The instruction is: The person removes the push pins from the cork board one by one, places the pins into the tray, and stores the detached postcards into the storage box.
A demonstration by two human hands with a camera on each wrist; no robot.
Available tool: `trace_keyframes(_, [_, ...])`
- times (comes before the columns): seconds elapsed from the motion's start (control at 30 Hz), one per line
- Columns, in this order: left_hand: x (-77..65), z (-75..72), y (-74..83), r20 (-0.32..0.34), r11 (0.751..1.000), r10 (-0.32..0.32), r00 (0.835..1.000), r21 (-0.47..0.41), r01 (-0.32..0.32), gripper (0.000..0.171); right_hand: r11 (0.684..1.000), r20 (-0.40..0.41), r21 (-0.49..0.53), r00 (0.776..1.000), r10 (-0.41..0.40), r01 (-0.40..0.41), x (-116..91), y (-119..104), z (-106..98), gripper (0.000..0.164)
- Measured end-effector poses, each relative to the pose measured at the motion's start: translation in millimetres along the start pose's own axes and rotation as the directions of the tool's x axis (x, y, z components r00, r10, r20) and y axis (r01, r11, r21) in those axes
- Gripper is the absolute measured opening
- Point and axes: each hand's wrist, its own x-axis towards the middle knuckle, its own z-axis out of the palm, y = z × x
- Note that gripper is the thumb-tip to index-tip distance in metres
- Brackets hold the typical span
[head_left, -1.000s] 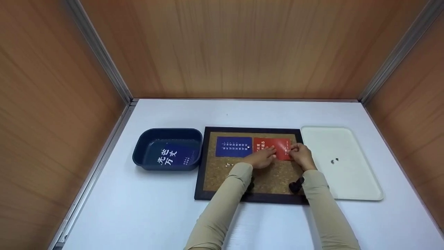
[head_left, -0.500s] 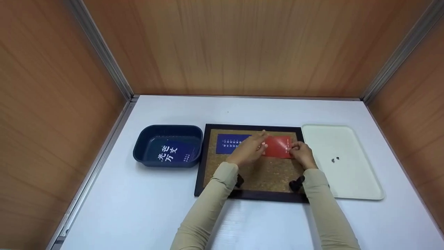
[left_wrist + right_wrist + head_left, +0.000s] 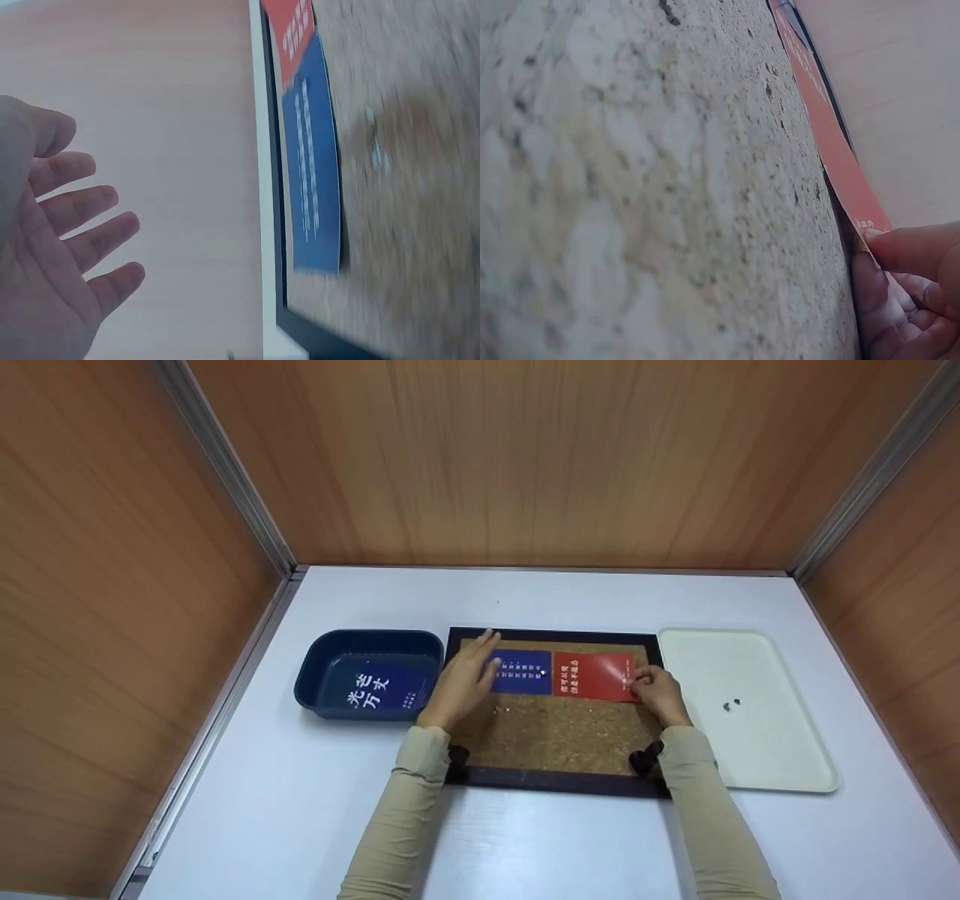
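Note:
A red card [image 3: 596, 675] with white characters lies on the framed cork board [image 3: 562, 739], directly right of a blue card [image 3: 525, 673]. My right hand [image 3: 661, 697] pinches the red card's right edge between thumb and fingers. In the right wrist view, that edge of the red card [image 3: 836, 150] is lifted off the cork. My left hand [image 3: 466, 679] is spread over the board's left side, overlapping the blue card's left end in the head view. The left wrist view shows this hand [image 3: 56, 232] with fingers straight, apart from the blue card [image 3: 311, 169], and holding nothing.
A dark blue bin [image 3: 306, 690] holding another blue card [image 3: 390, 687] stands left of the board. On the right is a pale tray [image 3: 784, 750] with small dark pieces [image 3: 731, 705] on it. Tiny shiny bits [image 3: 504, 709] lie on the cork. Wooden walls enclose the white table [image 3: 510, 840].
My left hand has left the red card and moved left across the blue card, its fingers spreading. My right hand keeps its pinch on the red card's right edge.

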Motion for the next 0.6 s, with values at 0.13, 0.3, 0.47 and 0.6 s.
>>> trace_keyframes(0.13, [-10.5,-11.7,-17.9,-0.088,1.0,-0.021,0.996,0.005,0.021,0.047,1.0,-0.004,-0.01,1.0,-0.01,0.01,-0.8,1.6,1.2,0.029])
trace_keyframes(0.3, [-24.2,-28.3,-44.6,-0.211,0.999,-0.041,0.977,0.011,0.044,0.044,1.0,-0.003,-0.012,1.0,-0.013,0.013,-1.1,2.3,3.6,0.03])
trace_keyframes(0.47, [-35.3,-47.4,-74.6,-0.274,0.991,-0.131,0.953,-0.026,0.129,0.044,1.0,0.003,0.001,1.0,-0.011,0.011,-1.3,2.2,3.6,0.029])
trace_keyframes(0.6, [-44.2,-60.6,-99.0,-0.282,0.977,-0.212,0.936,-0.04,0.209,0.045,1.0,0.002,0.002,1.0,-0.017,0.017,-0.8,2.6,3.7,0.028])
